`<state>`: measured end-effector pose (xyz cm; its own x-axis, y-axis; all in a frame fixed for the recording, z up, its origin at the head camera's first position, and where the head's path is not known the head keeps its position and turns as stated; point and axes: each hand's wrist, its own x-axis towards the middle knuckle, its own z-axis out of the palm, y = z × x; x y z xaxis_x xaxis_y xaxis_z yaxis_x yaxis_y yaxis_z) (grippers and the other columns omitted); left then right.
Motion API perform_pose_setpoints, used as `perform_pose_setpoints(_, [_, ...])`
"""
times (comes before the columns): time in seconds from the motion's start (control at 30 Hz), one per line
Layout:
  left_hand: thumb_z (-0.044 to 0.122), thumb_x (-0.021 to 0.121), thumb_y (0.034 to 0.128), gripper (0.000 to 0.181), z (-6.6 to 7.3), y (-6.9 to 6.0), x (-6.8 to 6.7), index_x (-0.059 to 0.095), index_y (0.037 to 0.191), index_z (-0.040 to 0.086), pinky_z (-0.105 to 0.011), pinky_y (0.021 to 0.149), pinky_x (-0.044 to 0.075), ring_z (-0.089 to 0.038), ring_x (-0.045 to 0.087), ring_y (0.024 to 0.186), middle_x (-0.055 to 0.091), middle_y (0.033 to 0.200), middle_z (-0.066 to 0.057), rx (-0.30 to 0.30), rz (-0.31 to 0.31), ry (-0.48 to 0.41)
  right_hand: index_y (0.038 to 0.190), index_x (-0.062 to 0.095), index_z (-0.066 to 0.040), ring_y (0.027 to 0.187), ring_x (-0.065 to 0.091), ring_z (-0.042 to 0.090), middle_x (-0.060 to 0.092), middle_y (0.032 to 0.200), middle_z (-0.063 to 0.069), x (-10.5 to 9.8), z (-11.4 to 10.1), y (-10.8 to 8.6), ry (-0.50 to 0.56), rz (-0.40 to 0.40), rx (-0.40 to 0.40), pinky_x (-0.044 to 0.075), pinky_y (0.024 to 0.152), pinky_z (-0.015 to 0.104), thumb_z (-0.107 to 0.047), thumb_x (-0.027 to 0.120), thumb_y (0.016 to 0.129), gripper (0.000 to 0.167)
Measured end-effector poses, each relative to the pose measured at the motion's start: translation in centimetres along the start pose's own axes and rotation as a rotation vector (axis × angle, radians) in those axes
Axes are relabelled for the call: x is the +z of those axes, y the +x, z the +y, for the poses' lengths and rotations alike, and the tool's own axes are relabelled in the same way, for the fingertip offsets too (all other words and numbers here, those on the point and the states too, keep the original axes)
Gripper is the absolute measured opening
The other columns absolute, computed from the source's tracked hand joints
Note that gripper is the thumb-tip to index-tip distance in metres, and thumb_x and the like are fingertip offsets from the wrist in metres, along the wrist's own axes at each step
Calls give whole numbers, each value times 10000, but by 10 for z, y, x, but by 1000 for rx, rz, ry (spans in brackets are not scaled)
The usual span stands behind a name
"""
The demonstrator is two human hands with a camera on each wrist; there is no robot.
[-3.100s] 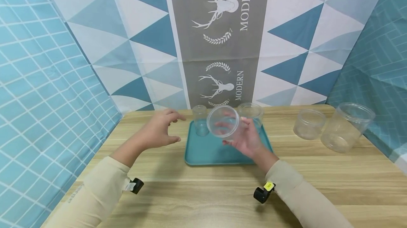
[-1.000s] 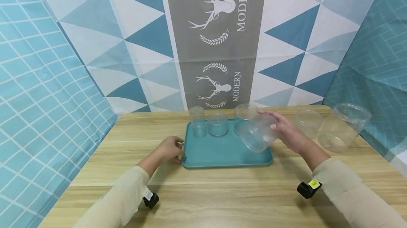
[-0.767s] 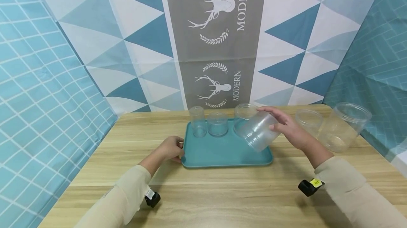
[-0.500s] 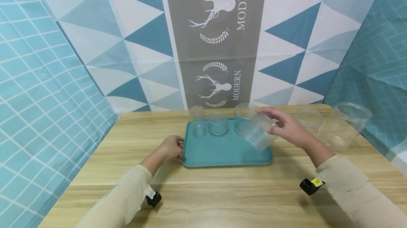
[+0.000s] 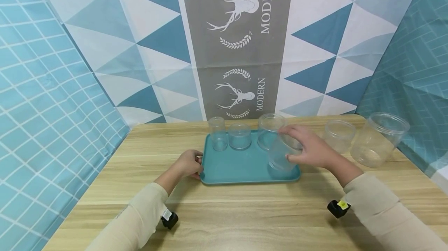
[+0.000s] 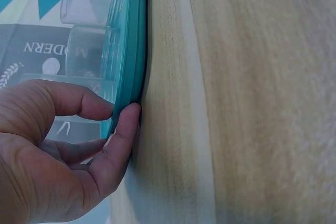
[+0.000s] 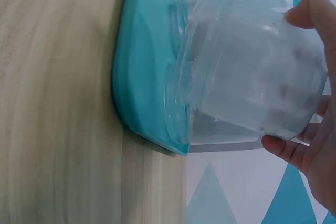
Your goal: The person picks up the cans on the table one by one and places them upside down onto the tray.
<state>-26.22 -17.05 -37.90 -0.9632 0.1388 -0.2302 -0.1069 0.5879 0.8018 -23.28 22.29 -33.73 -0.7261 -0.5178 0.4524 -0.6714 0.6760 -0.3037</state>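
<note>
In the head view, my right hand (image 5: 309, 148) grips a clear plastic jar (image 5: 280, 157) over the front right part of the teal tray (image 5: 231, 167). Seen from the right wrist, the jar (image 7: 252, 66) tilts slightly, its ridged end towards the tray, fingers and thumb spread around the other end. Whether it touches the tray I cannot tell. My left hand (image 6: 58, 150) pinches the tray's left edge. Along the tray's back stand a tall narrow clear jar (image 5: 218, 136), a short one (image 5: 239, 137) and a wider one (image 5: 267, 132), partly behind the held jar.
Two more clear jars, a short one (image 5: 339, 134) and a large one (image 5: 379, 138), stand on the wooden table (image 5: 245, 216) to the right of the tray. A patterned cloth (image 5: 157, 48) hangs behind the table.
The right hand first held the jar mouth towards the head camera, then carried it right, turned it ridged end down and lowered it. The left hand came down onto the tray's edge.
</note>
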Motion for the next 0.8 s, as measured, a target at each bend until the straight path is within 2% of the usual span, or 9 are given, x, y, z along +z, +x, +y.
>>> perform_pose_setpoints(0.13, [-168,575,722,657,0,0,1,436,1362,-133,-351,593,588,-219,592,719,541,969,-148,2,4,-3,1320,586,-138,1187,500,325,549,1299,93,6,-3,1,-123,-36,-50,452,925,547,-292,780,714,654])
perform_pose_setpoints(0.23, [-168,577,719,659,0,-1,1,436,1362,-134,-349,590,588,-217,592,712,543,969,-149,2,6,3,1320,594,-148,1165,512,327,549,1289,115,10,-6,1,-179,-73,-57,472,902,528,-328,779,720,653])
perform_pose_setpoints(0.57, [-172,579,721,656,0,-2,1,436,1360,-136,-347,585,587,-211,576,689,545,965,-150,5,10,-1,1287,623,-164,1090,534,315,566,1248,127,23,-9,7,-256,-101,-100,510,810,482,-348,762,711,620])
perform_pose_setpoints(0.8, [-168,581,723,657,1,-4,1,435,1363,-134,-345,592,588,-222,584,697,552,976,-159,6,8,2,1312,607,-170,1105,533,332,554,1277,135,26,-9,7,-257,-124,-97,514,816,502,-324,756,746,605])
